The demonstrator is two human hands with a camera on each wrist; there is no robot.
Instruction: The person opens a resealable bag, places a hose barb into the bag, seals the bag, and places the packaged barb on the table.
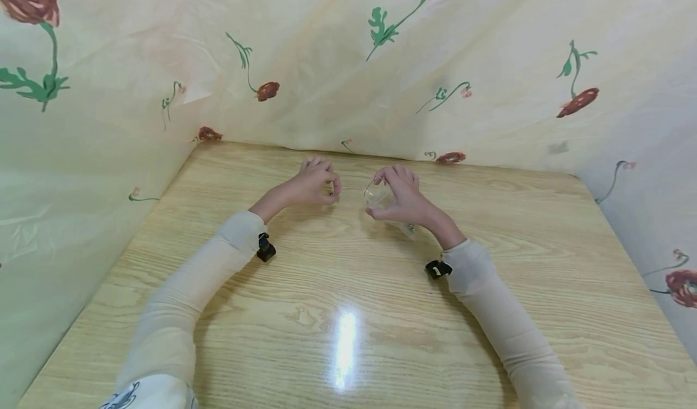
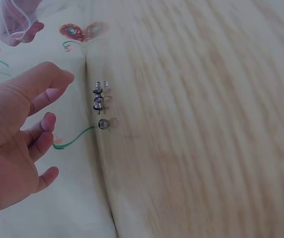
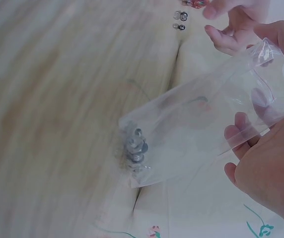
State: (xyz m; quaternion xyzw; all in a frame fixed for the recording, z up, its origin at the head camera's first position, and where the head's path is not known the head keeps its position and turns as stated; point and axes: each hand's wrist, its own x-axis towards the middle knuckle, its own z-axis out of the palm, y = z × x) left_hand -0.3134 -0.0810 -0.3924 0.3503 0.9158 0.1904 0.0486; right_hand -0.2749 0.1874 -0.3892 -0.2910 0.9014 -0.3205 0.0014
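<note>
My right hand (image 1: 402, 197) grips a clear plastic zip bag (image 3: 196, 124) near its mouth, thumb and fingers curled at its edges. Small shiny metal pieces (image 3: 137, 148) are gathered in the bag's lower end, which hangs close over the table. To the left is my left hand (image 1: 313, 184), its fingers loosely bent and apart with nothing between them in the left wrist view. Several small metal pieces (image 2: 98, 96), knobbed or screw-like, stand on the table near these fingertips, and one round piece (image 2: 103, 124) sits just beside them.
The wood-grain table (image 1: 327, 288) stretches under both arms, with a bright light reflection near its front. A flower-patterned cloth (image 1: 327, 64) hangs behind the table's back edge and along both sides. Each wrist bears a black camera mount (image 1: 265, 247).
</note>
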